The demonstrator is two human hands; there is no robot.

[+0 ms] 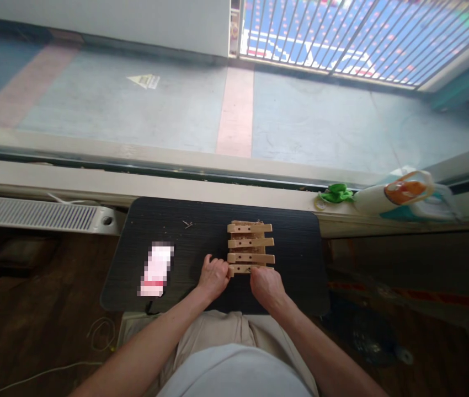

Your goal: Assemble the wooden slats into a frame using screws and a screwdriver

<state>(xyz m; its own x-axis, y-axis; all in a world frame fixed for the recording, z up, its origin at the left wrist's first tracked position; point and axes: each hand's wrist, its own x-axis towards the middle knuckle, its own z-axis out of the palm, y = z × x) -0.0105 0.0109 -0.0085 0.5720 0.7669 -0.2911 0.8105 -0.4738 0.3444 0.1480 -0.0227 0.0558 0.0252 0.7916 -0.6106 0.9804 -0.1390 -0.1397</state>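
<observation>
A small slatted wooden piece (251,250) lies on the dark tabletop. Several short pale bars cross it, each with two dark holes, and a rougher board shows beneath them. At the left end of the nearest bar (240,269), the curled fingers of my left hand (215,275) grip its tip. My right hand (266,284) is closed over the same bar towards its right end, hiding part of it. Left of the wood, a few small screw-like bits (187,224) rest on the table.
The black table (296,264) has rounded corners and stands against the windowsill (201,190). A pixelated, phone-shaped object (157,270) lies on its left side. On the sill are a green cloth (337,193) and a white bottle (371,199). A radiator (36,212) is at left.
</observation>
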